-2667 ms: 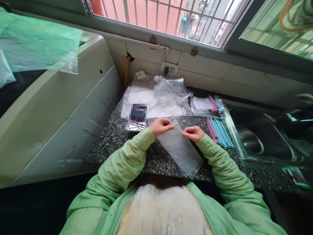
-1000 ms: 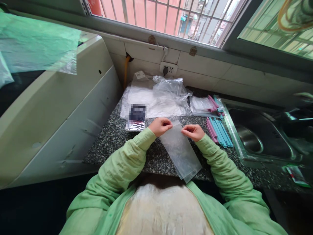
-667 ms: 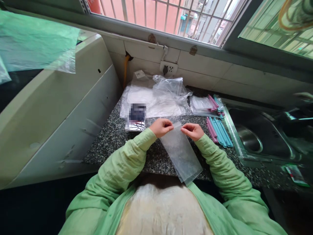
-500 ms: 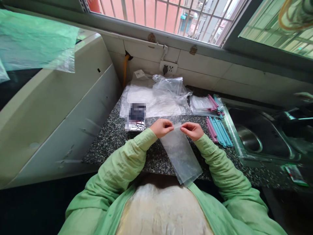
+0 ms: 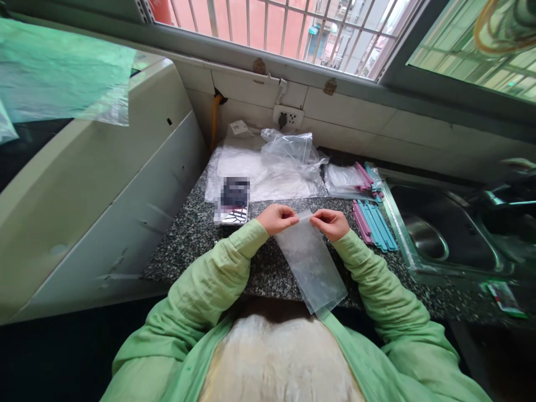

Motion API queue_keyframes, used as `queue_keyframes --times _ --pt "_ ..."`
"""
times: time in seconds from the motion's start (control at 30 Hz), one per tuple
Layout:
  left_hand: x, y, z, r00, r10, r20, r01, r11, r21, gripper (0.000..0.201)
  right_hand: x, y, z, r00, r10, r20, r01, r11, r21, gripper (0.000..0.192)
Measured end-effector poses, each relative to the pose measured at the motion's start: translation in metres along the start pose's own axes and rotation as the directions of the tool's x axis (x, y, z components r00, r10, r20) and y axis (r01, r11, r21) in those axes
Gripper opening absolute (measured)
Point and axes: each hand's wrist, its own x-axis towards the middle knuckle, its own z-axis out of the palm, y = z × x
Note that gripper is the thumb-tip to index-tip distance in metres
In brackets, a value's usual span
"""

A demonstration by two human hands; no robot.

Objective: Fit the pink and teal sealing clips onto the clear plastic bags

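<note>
A pale, angled housing (image 5: 138, 151) took up the left side of the scene, while a barred window (image 5: 285, 25) gave daylight to the speckled counter (image 5: 180, 245) where a person in green sleeves stood at work. A steel sink (image 5: 401, 231) lay to the right.

Loose plastic packaging (image 5: 263, 170) was heaped toward the wall, an arrangement that seemed meant to leave the near edge free for handling. In front of it, a translucent bag (image 5: 312, 259) slanted toward the person, its bottom corners at the counter's front edge, probably so that its top fell within easy reach of both hands.

A packet (image 5: 345, 177) containing pink and blue pieces rested beside the heap, near the sink. A small box (image 5: 237, 215), its upper part blurred, sat left of the hands.

The left hand (image 5: 276, 219) and right hand (image 5: 331, 224) each pinched the bag's top between thumb and forefinger, a paired hold that likely kept the thin film taut. Smallest of all, pink strips (image 5: 362, 222) and blue strips (image 5: 381, 226) lay side by side just past the right hand, apparently grouped by color.
</note>
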Motion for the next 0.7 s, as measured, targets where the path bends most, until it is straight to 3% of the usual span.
queue_keyframes --times 0.17,0.3,0.43,0.6,0.7 --pt "-0.0011 0.0041 -0.0025 0.998 -0.049 -0.037 0.044 0.991 -0.125 0.02 0.0002 -0.0009 -0.0038 0.991 0.004 -0.131 0.001 0.999 0.038 0.02" --pt "-0.001 0.0069 -0.004 0.989 -0.092 -0.115 0.065 0.974 -0.219 0.019 0.0001 -0.0012 -0.0053 0.987 0.013 -0.158 -0.005 0.998 0.055 0.02" --pt "-0.001 0.0082 -0.0056 0.986 -0.107 -0.127 0.072 0.964 -0.257 0.016 0.0004 0.0021 -0.0061 0.993 0.038 -0.11 -0.029 0.996 0.081 0.026" --pt "-0.0016 0.0066 -0.0061 0.997 -0.069 -0.046 0.054 0.96 -0.275 0.017 0.0025 0.0063 -0.0093 0.998 0.066 0.026 -0.069 0.99 0.127 0.035" --pt "-0.0018 0.0055 -0.0051 0.998 -0.061 -0.012 0.056 0.963 -0.263 0.017 0.0017 0.004 -0.0083 0.998 0.056 0.034 -0.061 0.988 0.141 0.036"
